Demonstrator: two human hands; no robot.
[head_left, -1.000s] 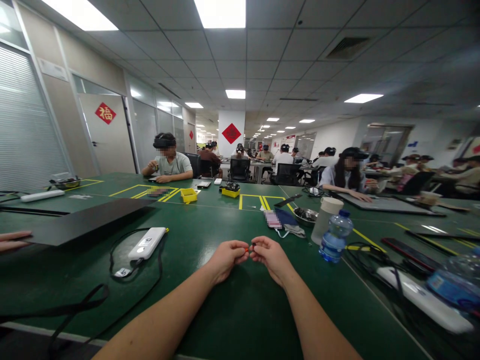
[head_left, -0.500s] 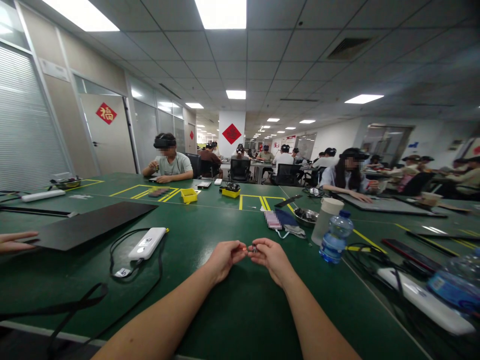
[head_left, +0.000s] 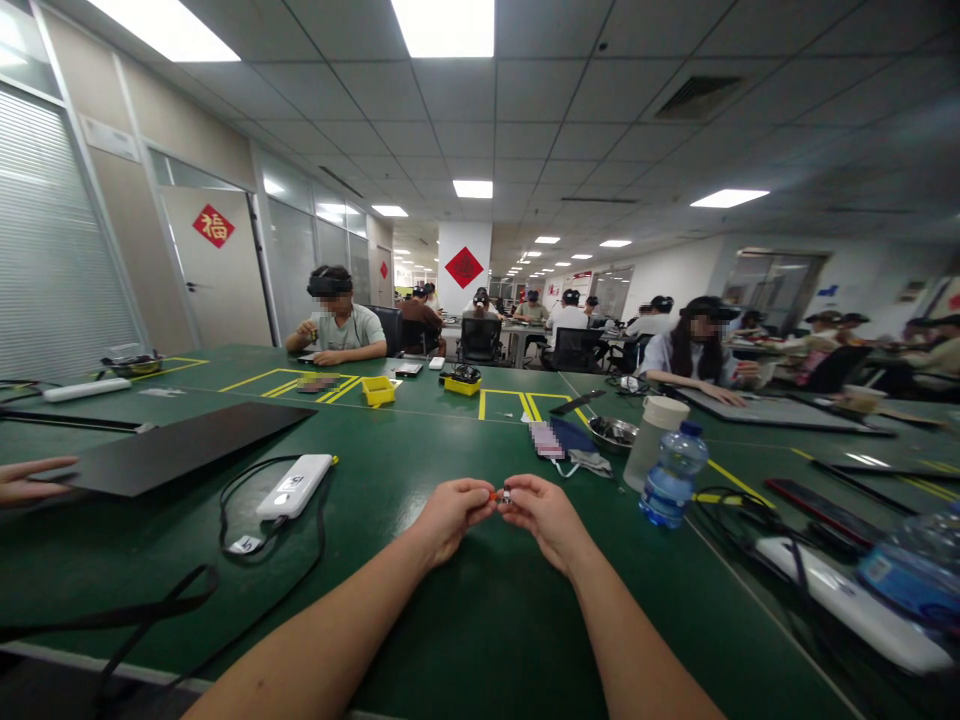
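Observation:
Over the middle of the green table (head_left: 337, 610), my left hand (head_left: 452, 518) pinches a small orange piece (head_left: 493, 496) between thumb and fingertips. Facing it, my right hand (head_left: 546, 520) is closed on a small shiny metal piece (head_left: 507, 495). The fingertips of both hands are close together, and the two pieces sit side by side between them. Whether they touch or are joined cannot be made out. Both are too small to name more exactly, and fingers cover parts of them.
Left of my hands lie a white power bank (head_left: 297, 487) with a black cable and a dark flat panel (head_left: 187, 445), touched by another person's hand (head_left: 34, 480). A water bottle (head_left: 673, 475) and a beige cup (head_left: 651, 445) stand to the right. Yellow trays (head_left: 377, 391) sit farther back.
My hands have shifted very slightly and turned a little at the fingertips. More of the orange piece and the metal piece shows now.

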